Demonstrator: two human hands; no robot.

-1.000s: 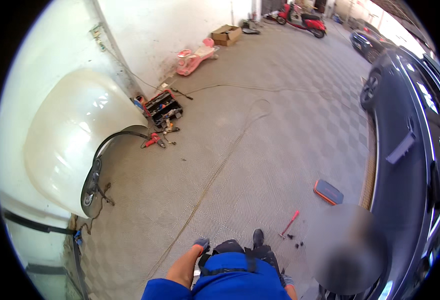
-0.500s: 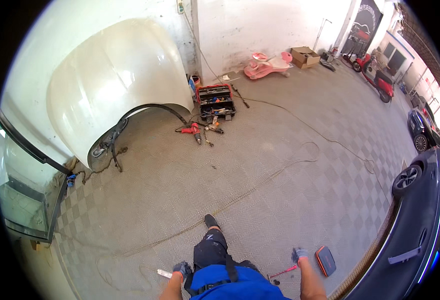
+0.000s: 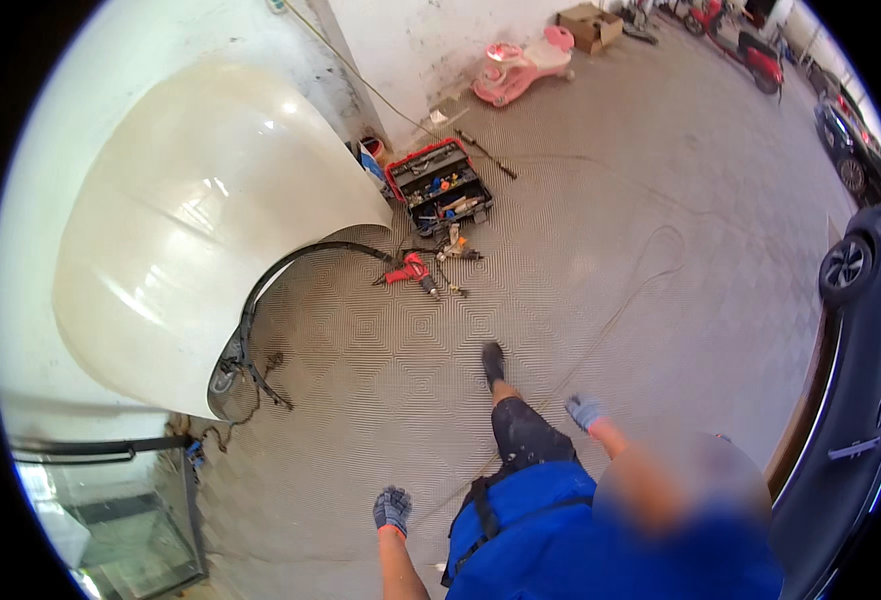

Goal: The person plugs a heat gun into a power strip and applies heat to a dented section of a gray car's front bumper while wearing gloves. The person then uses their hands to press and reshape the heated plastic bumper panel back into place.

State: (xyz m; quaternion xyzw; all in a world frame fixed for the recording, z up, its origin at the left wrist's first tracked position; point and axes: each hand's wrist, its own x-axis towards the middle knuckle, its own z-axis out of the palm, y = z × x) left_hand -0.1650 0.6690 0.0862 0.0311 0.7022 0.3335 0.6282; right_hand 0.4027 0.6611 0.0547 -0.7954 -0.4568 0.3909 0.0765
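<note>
The gloved left hand [image 3: 393, 509] hangs loosely curled and empty above the grey floor [image 3: 601, 240]. The right hand [image 3: 585, 411] (also gloved) is half open, holding nothing, with a thin cable [image 3: 601, 335] lying just beside it.

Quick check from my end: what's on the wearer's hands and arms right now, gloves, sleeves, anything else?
Both hands wear knit work gloves, grey-blue and speckled: the left hand has a red-orange cuff band at the wrist, the right hand a similar glove. Both forearms are bare, with no sleeves showing. No cables or markings are visible on them.
</note>
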